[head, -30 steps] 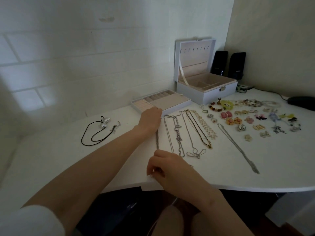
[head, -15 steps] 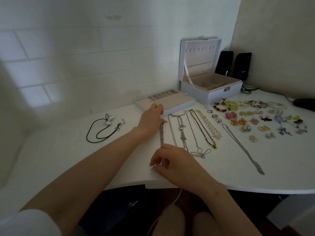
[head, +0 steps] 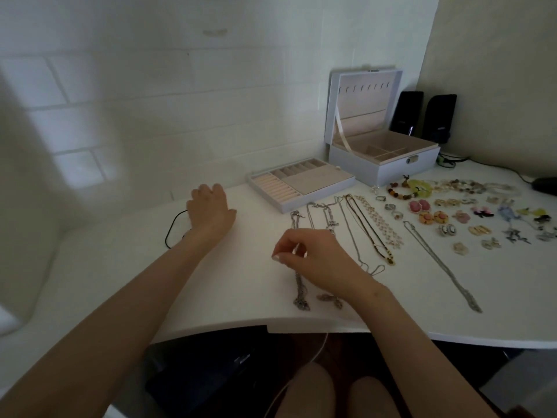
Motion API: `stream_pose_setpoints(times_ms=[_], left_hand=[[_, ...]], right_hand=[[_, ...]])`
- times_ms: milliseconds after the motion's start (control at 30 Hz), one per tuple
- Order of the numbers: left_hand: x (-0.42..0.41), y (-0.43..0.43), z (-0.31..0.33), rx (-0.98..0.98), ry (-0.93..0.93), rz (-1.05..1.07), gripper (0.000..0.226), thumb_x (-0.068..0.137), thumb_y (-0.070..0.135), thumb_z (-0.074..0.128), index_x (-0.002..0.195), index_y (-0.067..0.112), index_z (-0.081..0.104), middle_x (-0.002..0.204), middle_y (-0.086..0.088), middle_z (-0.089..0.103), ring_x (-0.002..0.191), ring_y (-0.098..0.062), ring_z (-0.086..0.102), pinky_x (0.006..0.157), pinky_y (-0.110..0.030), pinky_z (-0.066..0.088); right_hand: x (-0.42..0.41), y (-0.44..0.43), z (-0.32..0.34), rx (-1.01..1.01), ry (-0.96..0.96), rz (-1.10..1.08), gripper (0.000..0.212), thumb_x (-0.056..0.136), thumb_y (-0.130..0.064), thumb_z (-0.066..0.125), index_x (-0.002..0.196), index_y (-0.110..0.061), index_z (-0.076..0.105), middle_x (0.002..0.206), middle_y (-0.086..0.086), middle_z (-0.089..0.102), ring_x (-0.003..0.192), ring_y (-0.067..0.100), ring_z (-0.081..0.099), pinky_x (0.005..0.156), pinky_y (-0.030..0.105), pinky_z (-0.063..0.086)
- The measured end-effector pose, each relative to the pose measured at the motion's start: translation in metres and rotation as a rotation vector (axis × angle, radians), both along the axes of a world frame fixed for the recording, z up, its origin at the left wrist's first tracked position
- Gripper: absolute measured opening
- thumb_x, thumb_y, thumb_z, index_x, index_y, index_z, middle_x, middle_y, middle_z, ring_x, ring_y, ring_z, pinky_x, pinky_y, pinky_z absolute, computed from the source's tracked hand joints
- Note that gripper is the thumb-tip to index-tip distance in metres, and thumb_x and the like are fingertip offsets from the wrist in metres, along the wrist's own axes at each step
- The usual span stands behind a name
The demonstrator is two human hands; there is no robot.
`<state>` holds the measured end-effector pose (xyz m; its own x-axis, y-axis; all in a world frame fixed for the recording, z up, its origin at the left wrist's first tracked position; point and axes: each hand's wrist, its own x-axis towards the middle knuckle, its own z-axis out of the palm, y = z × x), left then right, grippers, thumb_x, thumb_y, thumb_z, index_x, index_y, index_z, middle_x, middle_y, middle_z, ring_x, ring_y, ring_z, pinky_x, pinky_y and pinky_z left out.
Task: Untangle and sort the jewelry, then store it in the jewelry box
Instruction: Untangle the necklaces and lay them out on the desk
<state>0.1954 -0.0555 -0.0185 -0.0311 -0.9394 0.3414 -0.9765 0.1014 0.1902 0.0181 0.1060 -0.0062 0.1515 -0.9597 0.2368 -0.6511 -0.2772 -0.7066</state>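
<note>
My left hand (head: 211,209) lies over the pendant end of a black cord necklace (head: 171,229) at the table's left; its fingertips are hidden. My right hand (head: 316,256) is curled over a silver chain necklace (head: 299,285) lying lengthwise near the front edge, its fingers pinching the chain. Several more necklaces (head: 370,227) lie in a row to the right. The white jewelry box (head: 391,173) stands open at the back, with its removable tray (head: 283,206) beside it.
A long silver chain (head: 437,260), rings (head: 391,206), bracelets (head: 401,188) and several earrings (head: 434,217) are spread at right. Two black speakers (head: 422,116) stand behind the box. The table's front edge (head: 331,324) is close to the silver chain's end.
My left hand has let go of the silver chain's top and moved left onto the black cord necklace. My right hand slid up the chain, whose lower end now lies in view.
</note>
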Motion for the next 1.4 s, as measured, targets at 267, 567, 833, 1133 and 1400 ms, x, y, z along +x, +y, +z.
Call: stream_pose_setpoints(times_ms=[267,567,833,1133,1400], left_hand=[[0.035,-0.014,-0.004,0.028,0.195,0.251,0.068,0.094,0.048,0.047,0.134,-0.004,0.031,0.14,-0.027,0.029,0.128,-0.04,0.03,0.1,-0.051,0.03],[0.063,-0.03,-0.011,0.084,0.281,0.119,0.041,0.089,0.039,0.056,0.093,-0.003,0.057,0.098,-0.023,0.057,0.094,-0.04,0.058,0.065,-0.035,0.039],[0.034,0.013,0.066,-0.134,0.461,-0.294,0.016,0.088,0.026,0.062,0.087,0.012,0.055,0.079,0.0,0.058,0.068,-0.016,0.052,0.063,-0.027,0.039],[0.013,0.04,0.074,0.305,0.39,-0.8,0.016,0.085,0.011,0.066,0.089,0.017,0.052,0.072,-0.001,0.063,0.059,-0.012,0.058,0.059,-0.023,0.048],[0.026,0.018,0.072,0.104,0.226,-0.659,0.017,0.079,0.009,0.073,0.087,0.013,0.058,0.07,0.002,0.059,0.057,-0.004,0.051,0.063,-0.021,0.043]], right_hand=[[0.008,-0.026,0.011,0.011,0.011,0.013,0.006,0.088,-0.021,0.063,0.088,-0.019,0.069,0.084,-0.009,0.066,0.067,0.001,0.053,0.071,0.019,0.047],[0.009,-0.033,0.01,0.008,-0.01,0.003,0.005,0.088,-0.022,0.064,0.084,-0.023,0.068,0.084,-0.009,0.067,0.068,0.003,0.057,0.067,0.015,0.047],[0.018,-0.045,0.019,-0.028,-0.386,-0.06,0.018,0.09,-0.018,0.063,0.107,-0.016,0.064,0.094,0.006,0.067,0.066,0.009,0.064,0.061,0.02,0.055],[0.033,-0.053,0.034,0.103,-0.806,-0.055,0.025,0.087,-0.01,0.066,0.108,0.003,0.061,0.095,0.022,0.07,0.078,0.024,0.07,0.069,0.03,0.06],[0.023,-0.056,0.027,0.024,-0.837,-0.135,0.017,0.086,0.006,0.054,0.087,-0.007,0.065,0.07,0.008,0.06,0.054,0.012,0.057,0.052,0.02,0.047]])
